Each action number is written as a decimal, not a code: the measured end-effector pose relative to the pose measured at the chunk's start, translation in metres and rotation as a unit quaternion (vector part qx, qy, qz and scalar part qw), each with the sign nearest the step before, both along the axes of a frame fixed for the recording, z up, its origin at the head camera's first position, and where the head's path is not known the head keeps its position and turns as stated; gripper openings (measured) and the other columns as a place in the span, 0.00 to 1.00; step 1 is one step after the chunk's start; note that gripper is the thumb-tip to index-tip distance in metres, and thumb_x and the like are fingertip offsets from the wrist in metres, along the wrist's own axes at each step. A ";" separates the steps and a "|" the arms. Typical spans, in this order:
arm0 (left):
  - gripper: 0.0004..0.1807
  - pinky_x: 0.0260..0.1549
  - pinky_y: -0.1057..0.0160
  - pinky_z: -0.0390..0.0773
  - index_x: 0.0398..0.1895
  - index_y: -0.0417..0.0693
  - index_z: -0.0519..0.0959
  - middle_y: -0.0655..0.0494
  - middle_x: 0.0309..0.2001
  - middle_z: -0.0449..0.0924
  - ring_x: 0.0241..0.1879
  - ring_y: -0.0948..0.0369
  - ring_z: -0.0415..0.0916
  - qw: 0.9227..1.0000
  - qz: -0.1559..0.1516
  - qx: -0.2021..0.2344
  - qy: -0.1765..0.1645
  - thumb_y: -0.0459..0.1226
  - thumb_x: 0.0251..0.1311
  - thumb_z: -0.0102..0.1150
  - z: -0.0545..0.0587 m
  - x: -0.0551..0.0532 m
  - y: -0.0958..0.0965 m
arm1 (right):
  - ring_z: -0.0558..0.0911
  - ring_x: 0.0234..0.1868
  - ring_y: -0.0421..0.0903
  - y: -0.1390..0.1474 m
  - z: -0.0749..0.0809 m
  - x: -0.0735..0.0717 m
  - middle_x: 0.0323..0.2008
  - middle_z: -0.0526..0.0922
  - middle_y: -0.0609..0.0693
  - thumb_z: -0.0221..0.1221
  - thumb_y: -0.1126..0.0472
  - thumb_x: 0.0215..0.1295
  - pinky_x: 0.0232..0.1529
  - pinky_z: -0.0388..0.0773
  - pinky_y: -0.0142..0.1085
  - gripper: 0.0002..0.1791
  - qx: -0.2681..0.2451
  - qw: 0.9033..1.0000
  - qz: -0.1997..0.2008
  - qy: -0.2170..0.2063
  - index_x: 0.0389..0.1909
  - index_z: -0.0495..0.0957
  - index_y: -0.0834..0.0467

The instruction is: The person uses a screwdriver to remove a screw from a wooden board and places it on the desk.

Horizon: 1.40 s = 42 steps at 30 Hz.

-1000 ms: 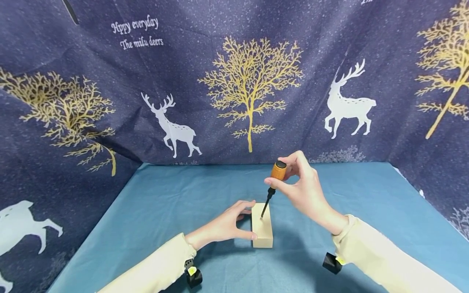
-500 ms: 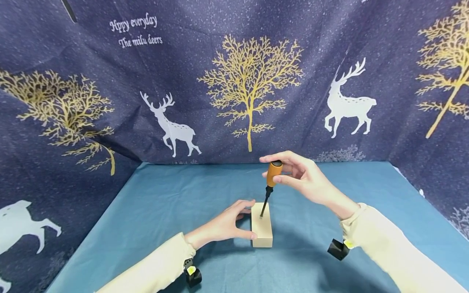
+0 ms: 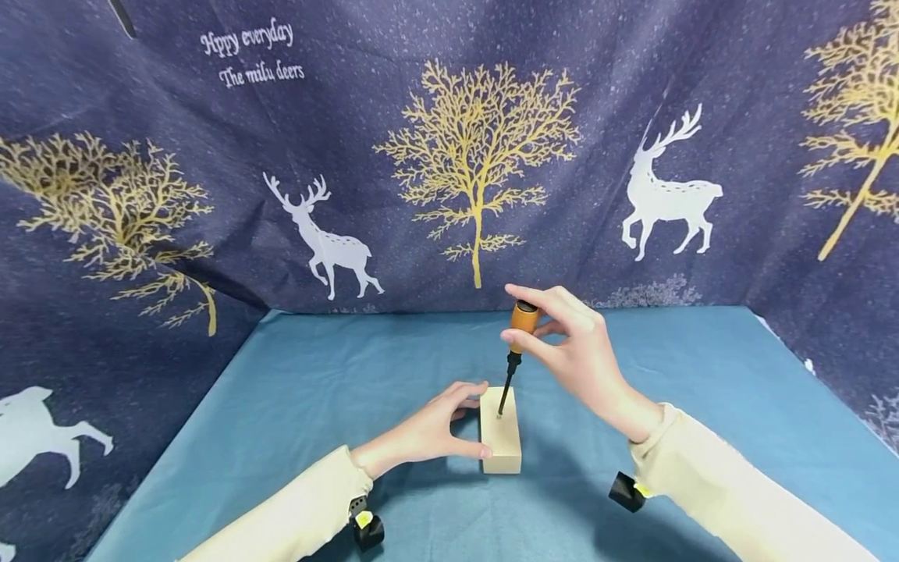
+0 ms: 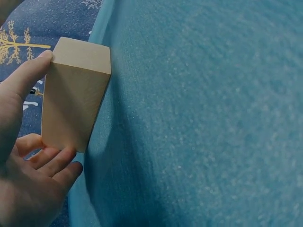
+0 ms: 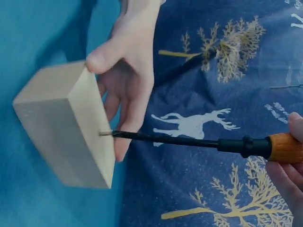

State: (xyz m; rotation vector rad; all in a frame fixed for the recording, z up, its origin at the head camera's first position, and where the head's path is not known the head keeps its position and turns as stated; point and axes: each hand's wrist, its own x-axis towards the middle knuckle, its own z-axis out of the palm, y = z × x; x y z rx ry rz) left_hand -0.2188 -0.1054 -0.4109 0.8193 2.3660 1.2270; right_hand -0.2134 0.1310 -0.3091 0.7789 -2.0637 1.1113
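Observation:
A pale wooden block lies on the blue cloth. My left hand grips it from the left, thumb at the near end and fingers at the far end, as the left wrist view also shows. A small screw stands partly out of its top face. Above it, my right hand pinches the orange handle of a screwdriver between thumb and fingers, the index finger reaching over the black cap. The dark shaft slants slightly, its tip meeting the screw head. Some right fingers are hidden behind the handle.
Blue cloth covers the table around the block. A dark blue hanging with deer and trees rises behind the table and at its sides. A small black camera sits at the right wrist, another black camera at the left.
The right hand turned one way around the handle, then back, its wrist now further left. The screwdriver stays on the screw, its handle slightly further left. Left hand and block have held still.

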 end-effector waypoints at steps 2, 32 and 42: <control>0.47 0.70 0.53 0.68 0.76 0.50 0.58 0.53 0.73 0.59 0.70 0.56 0.67 1.000 0.000 -0.003 0.004 0.46 0.56 0.72 0.001 0.000 -0.001 | 0.82 0.40 0.36 0.000 0.001 0.004 0.42 0.83 0.51 0.73 0.66 0.52 0.36 0.82 0.24 0.28 -0.019 1.000 -0.003 -0.024 0.55 0.76 0.59; 0.49 0.70 0.53 0.68 0.77 0.50 0.56 0.54 0.72 0.60 0.70 0.56 0.67 1.000 -0.003 -0.012 0.012 0.48 0.56 0.72 0.001 -0.003 -0.001 | 0.80 0.46 0.30 0.007 0.008 0.002 0.50 0.81 0.52 0.67 0.69 0.59 0.41 0.84 0.27 0.23 -0.012 0.993 0.082 -0.083 0.56 0.74 0.57; 0.47 0.70 0.52 0.68 0.76 0.51 0.58 0.54 0.73 0.59 0.70 0.56 0.67 1.000 -0.003 -0.017 0.011 0.48 0.56 0.71 -0.001 -0.001 -0.001 | 0.83 0.55 0.43 0.015 0.006 -0.008 0.53 0.82 0.60 0.57 0.75 0.67 0.48 0.85 0.36 0.24 -0.022 0.954 0.263 -0.141 0.60 0.61 0.64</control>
